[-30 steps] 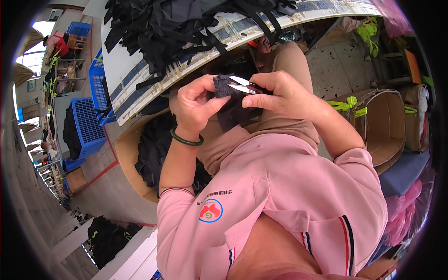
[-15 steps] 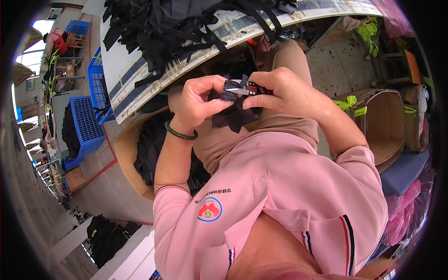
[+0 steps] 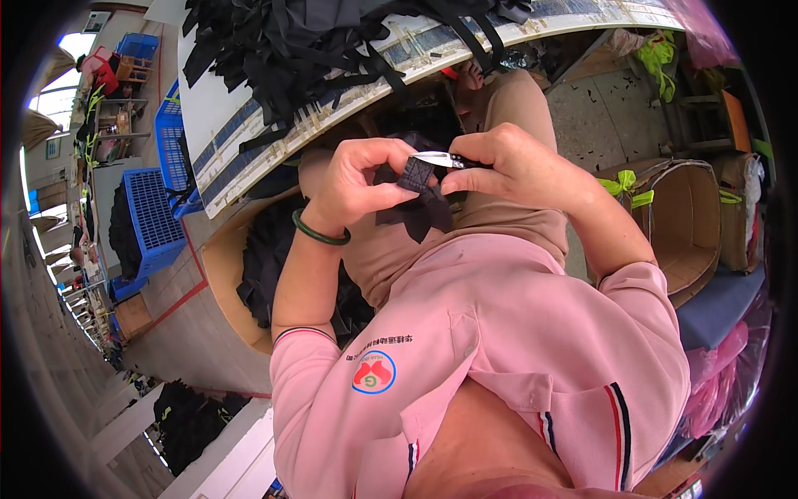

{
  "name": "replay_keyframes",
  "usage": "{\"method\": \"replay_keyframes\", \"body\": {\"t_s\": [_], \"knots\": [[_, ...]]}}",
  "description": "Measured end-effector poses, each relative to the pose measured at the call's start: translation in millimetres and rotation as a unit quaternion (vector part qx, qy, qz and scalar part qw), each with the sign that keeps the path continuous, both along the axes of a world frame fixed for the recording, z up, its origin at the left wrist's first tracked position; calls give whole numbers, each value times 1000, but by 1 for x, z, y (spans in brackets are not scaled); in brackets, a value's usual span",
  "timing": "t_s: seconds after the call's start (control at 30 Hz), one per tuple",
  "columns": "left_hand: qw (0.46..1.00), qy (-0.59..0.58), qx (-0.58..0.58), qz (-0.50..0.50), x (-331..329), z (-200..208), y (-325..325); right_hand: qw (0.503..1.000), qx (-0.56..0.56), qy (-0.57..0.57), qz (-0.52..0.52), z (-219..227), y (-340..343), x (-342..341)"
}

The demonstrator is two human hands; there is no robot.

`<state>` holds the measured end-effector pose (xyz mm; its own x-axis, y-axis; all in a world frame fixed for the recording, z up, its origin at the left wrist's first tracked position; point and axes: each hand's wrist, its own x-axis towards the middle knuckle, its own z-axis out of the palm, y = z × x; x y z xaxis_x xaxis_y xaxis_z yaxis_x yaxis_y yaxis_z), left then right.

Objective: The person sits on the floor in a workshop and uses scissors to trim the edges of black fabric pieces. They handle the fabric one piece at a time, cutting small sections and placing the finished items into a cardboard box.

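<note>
Between thumb and fingers, my left hand (image 3: pixel 353 181) pinches the stitched, folded end of a black fabric strap (image 3: pixel 416 175). The strap's loose part hangs down over my lap. My right hand (image 3: pixel 509 165) is wrapped round a pair of thread snips (image 3: pixel 434 158). The silver blades point left, lying close together along the strap's upper edge by my left fingertips. From this view I cannot tell whether the blades touch the fabric. The handle is mostly hidden in my right fingers.
A heap of black straps (image 3: pixel 287 54) covers the worn table (image 3: pixel 540 29) ahead. Beside my left leg stands a cardboard box (image 3: pixel 226 266) with black fabric pieces. Another cardboard box (image 3: pixel 686 224) is at the right. Blue crates (image 3: pixel 154 223) stand on the left floor.
The snips' blades were spread across the strap end; now they lie together at its upper edge. My right hand has turned slightly, and the strap end has tilted.
</note>
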<state>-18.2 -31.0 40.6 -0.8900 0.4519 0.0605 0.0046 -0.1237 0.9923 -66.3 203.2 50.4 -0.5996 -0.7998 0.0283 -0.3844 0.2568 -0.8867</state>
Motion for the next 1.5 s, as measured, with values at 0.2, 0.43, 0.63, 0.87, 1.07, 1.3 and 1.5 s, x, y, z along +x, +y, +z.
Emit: {"method": "replay_keyframes", "body": {"t_s": [0.2,0.43,0.63,0.87,1.07,1.3,1.5], "knots": [[995,-45,16,-82,-6,-2,-10,998,-23,-37,51,2,5,0],[975,-165,-18,-147,-13,9,-10,994,14,-43,104,6,9,-4],[954,-202,35,-218,-14,-1,-12,992,20,-9,121,6,9,-3],[934,-254,29,-251,-14,-1,-7,987,15,65,146,-2,3,-2],[928,-266,21,-262,-13,-3,-8,988,15,49,144,-1,3,-2],[930,-260,11,-258,-12,-3,-7,985,38,49,162,3,2,-3],[924,-265,-16,-276,-14,-9,-7,982,32,54,176,1,-2,-2]]}}
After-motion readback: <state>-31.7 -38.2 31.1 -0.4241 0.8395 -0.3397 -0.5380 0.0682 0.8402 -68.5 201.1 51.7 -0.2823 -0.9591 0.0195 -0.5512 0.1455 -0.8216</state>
